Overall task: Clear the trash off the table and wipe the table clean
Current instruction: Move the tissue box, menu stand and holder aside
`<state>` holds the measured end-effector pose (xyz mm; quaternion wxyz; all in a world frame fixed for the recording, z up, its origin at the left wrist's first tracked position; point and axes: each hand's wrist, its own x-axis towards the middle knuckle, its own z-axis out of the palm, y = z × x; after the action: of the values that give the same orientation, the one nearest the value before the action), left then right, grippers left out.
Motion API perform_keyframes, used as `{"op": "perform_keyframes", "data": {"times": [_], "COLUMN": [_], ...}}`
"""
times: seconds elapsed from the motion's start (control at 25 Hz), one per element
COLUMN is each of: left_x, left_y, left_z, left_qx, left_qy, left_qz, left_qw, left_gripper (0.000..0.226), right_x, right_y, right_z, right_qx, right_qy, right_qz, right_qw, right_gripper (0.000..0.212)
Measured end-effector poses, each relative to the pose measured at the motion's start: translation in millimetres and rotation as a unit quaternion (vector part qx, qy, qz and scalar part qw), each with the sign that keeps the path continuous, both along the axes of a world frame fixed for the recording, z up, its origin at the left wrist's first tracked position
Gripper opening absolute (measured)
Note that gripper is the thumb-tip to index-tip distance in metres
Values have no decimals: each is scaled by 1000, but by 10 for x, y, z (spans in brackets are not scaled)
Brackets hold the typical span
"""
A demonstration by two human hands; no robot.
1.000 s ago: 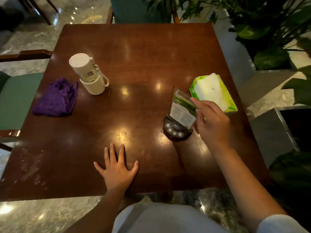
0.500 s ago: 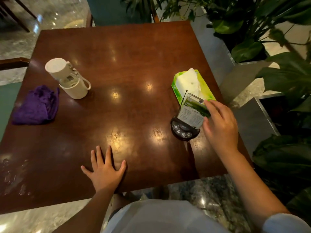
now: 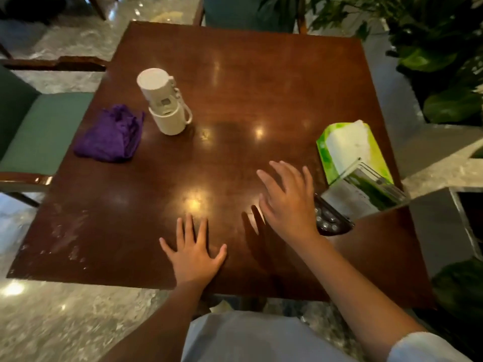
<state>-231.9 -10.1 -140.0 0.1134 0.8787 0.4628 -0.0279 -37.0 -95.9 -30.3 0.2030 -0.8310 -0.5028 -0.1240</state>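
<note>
While nothing counts as wiped yet, the head view shows the whole setup. Left hand (image 3: 194, 253) lies flat on the brown surface (image 3: 261, 87) near the front edge, fingers spread, holding nothing. Right hand (image 3: 287, 202) hovers just above the wood, fingers apart and empty too, right beside the menu stand (image 3: 363, 194) with its dark round base. Behind that stand sits a green tissue pack (image 3: 350, 147) at the right edge. On the far left there's a purple cloth (image 3: 111, 135) bunched up, untouched, with a white mug (image 3: 171, 118) holding a white cylinder just beside it. A whitish smear (image 3: 62, 236) sits at the front left corner. My guess: the clearing looks mostly done, since I can't see obvious trash, but the wipe hasn't started and that cloth needs grabbing.
</note>
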Motion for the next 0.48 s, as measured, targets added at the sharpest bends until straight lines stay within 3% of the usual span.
{"op": "perform_keyframes", "data": {"times": [0.28,0.48], "left_x": [7,-7], "left_y": [17,24], "left_z": [11,6], "left_qx": [-10,-15], "left_qy": [-6,0], "left_qz": [5,3], "left_qw": [1000,1000], "left_gripper": [84,86], "right_x": [-89,38], "right_y": [1461,2338], "right_z": [60,225], "right_qx": [-83,-122], "right_qy": [35,-6], "right_qz": [111,135], "right_qw": [990,983], "right_gripper": [52,75]}}
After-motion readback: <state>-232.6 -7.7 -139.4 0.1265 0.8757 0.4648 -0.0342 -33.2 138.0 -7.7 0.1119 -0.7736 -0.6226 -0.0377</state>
